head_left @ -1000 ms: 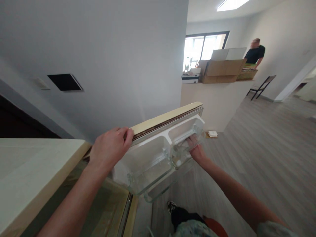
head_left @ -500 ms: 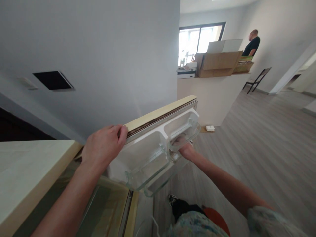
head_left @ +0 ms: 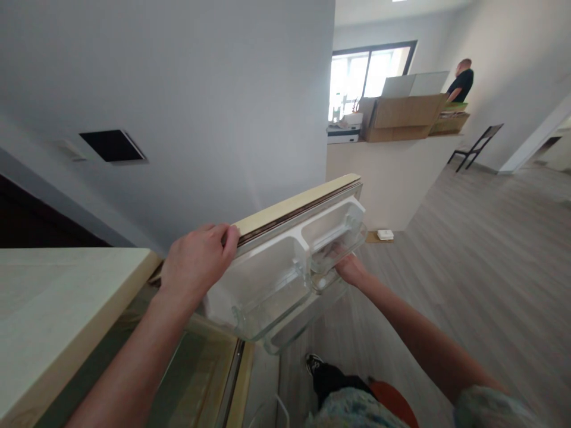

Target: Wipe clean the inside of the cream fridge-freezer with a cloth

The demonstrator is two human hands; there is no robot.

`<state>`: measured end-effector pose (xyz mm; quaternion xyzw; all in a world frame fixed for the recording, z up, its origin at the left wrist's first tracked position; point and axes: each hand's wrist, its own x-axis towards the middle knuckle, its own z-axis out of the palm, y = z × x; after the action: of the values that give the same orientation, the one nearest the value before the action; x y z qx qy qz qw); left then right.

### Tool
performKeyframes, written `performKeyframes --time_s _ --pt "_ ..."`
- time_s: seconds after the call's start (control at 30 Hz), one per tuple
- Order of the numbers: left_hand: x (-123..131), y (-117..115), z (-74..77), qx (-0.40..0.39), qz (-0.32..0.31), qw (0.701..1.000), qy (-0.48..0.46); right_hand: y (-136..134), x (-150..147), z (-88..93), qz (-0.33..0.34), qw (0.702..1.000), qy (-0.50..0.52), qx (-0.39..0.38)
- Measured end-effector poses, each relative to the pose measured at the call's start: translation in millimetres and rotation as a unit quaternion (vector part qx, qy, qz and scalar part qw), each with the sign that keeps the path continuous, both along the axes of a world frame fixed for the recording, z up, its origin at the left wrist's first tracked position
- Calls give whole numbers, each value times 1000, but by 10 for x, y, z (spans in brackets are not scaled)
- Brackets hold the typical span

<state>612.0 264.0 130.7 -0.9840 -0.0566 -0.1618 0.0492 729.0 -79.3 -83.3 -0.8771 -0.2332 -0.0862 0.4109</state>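
A refrigerator door (head_left: 303, 202) stands open, its pale yellow top edge slanting up to the right. My left hand (head_left: 198, 258) is closed around the near end of that edge, thumb and fingers over the top. White moulded pockets on the door's inner side hold clear door bins: a larger bin (head_left: 272, 306) on the left and a smaller bin (head_left: 343, 246) on the upper right. My right hand (head_left: 350, 267) reaches in beneath the smaller bin, above a lower clear bin. Its fingers show only faintly through the plastic, and their grip cannot be made out.
The refrigerator's pale top (head_left: 66, 303) and glass shelf (head_left: 191, 380) lie at the left. Beyond the door, a cardboard box (head_left: 401, 119) sits on a low partition (head_left: 379, 172). A person (head_left: 463, 80) stands behind it near a chair (head_left: 477, 148). A red round object (head_left: 392, 404) is below me.
The whole view has shifted slightly, so most things appear a little farther right. My left hand stays on the door's edge, and my right hand remains under the smaller bin.
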Motion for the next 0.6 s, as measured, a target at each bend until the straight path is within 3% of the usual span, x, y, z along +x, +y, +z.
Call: performKeyframes --time_s 0.07,0.17,0.27,0.33,0.37,0.47,0.6 --pt "-7 1 8 4 -1 1000 -2 -87 -98 12 -45 998 12 -50" --pt "-5 5 17 8 -6 1000 -2 -405 -374 17 -240 969 14 62" --pt "5 12 16 9 -10 1000 -5 -829 -661 -86 -402 871 -32 282" --pt "9 17 9 8 -8 1000 -8 -1043 -778 -221 -458 797 -53 390" --pt "10 19 5 7 -7 1000 -8 -1101 -810 -299 -470 776 -47 419" --pt "11 21 -6 2 0 1000 -10 -1016 -818 -512 -446 753 70 478" --pt "10 14 -5 2 2 1000 -10 -452 -743 -605 -330 737 226 545"
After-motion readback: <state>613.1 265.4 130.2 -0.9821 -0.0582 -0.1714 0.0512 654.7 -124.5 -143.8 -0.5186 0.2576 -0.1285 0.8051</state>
